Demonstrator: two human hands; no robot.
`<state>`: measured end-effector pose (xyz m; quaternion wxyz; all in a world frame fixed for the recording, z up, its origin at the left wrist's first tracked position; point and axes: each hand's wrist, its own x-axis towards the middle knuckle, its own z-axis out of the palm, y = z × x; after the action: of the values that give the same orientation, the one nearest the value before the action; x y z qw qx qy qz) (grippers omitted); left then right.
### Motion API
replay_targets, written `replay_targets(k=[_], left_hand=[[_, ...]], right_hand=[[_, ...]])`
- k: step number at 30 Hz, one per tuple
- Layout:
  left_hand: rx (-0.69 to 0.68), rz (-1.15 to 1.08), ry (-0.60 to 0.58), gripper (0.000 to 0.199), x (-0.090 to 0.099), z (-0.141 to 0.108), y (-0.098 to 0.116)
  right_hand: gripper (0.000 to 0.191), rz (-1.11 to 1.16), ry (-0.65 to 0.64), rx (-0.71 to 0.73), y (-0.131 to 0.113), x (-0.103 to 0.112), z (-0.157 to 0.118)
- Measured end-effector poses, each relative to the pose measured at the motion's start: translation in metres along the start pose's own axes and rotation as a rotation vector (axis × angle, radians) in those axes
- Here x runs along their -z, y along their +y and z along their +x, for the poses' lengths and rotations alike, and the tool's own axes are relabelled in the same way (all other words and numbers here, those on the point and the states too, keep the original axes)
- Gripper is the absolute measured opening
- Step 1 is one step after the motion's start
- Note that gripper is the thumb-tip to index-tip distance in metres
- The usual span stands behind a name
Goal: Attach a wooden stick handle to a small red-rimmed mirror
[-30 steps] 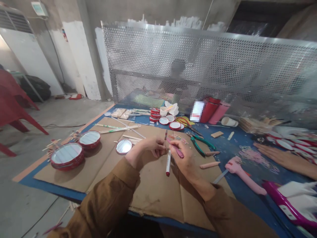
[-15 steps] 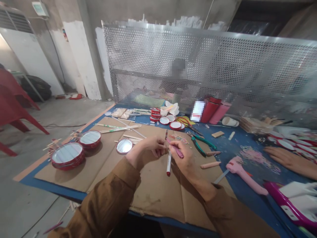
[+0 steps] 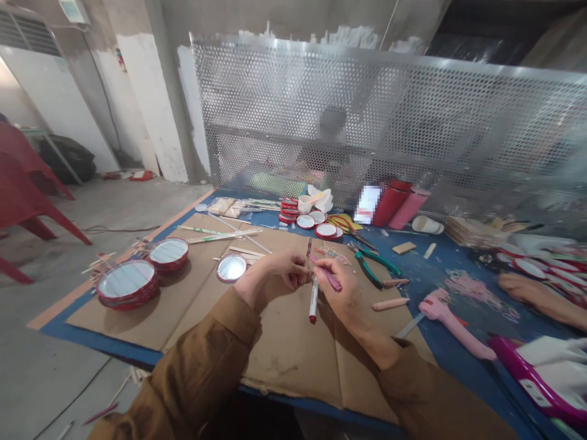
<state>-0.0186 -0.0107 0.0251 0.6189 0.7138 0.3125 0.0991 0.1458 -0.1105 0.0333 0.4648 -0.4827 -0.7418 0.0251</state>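
The right hand (image 3: 345, 292) pinches a pink pen-like tool (image 3: 333, 280) just right of the white marker (image 3: 313, 300); the left hand (image 3: 288, 267), fingers bent, adjoins the dark strip (image 3: 309, 247) beyond that marker, grip indeterminable.

You hold a slim pink pen-shaped tool (image 3: 333, 280) at a slant, tip beside a narrow dark strip (image 3: 309, 246) aimed at the cardboard sheet's far edge; a white, red-ended marker (image 3: 313, 300) points nearward.
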Motion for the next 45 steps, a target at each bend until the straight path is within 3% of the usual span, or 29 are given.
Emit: replay_targets(k=[10,30,45], left_hand=[[-0.043,-0.05,-0.015,0.021,-0.001,0.0,0.001],[-0.001,-0.008,-0.004,0.03,0.001,0.002,-0.003],[0.013,-0.016,-0.008,0.02,-0.002,-0.005,0.009]], right_hand=[[0.008,0.028,-0.01,-0.036,-0.002,0.0,0.0],[0.01,0.045,-0.014,-0.031,-0.004,0.002,0.001],[0.009,-0.009,0.013,-0.022,0.001,0.0,0.0]])
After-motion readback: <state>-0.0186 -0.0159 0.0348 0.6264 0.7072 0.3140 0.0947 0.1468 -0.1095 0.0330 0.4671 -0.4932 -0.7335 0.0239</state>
